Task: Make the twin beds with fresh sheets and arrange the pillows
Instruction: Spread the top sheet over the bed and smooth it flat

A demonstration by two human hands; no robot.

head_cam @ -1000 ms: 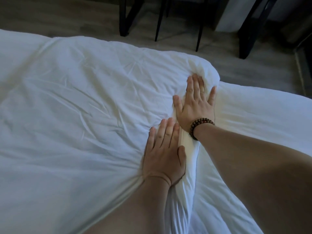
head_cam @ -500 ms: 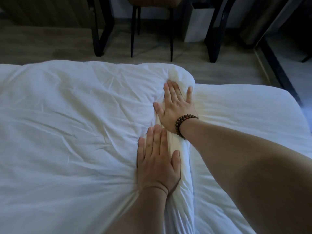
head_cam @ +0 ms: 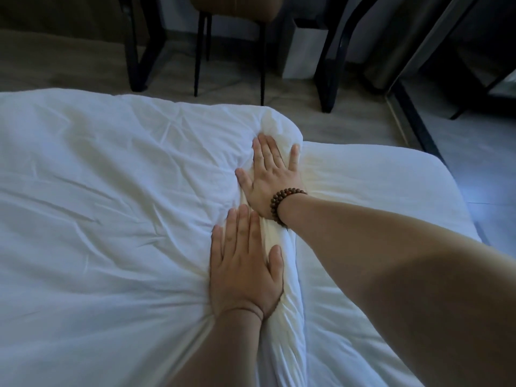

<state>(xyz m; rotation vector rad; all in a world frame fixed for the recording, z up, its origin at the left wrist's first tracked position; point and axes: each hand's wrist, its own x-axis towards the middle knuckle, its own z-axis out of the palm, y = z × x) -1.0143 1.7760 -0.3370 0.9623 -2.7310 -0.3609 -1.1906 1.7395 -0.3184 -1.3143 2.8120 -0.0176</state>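
A wrinkled white sheet (head_cam: 106, 208) covers the left bed, and its right edge is bunched into the gap beside the right bed (head_cam: 371, 191), which is also white. My left hand (head_cam: 245, 263) lies flat, palm down, on that bunched edge. My right hand (head_cam: 272, 177), with a brown bead bracelet at the wrist, presses flat a little farther along the same edge, near the sheet's far corner (head_cam: 282, 127). Both hands have their fingers extended and hold nothing. No pillows are in sight.
Past the foot of the beds is a grey-brown floor. A brown chair (head_cam: 234, 12) with thin black legs stands there, flanked by thicker black desk legs (head_cam: 136, 51). A white bin (head_cam: 304, 54) is behind them. A dark door frame (head_cam: 418, 121) runs along the right.
My view has tilted up, showing more of the chair and floor. Both hands stay flat on the sheet's edge; the right hand's fingers have spread slightly.
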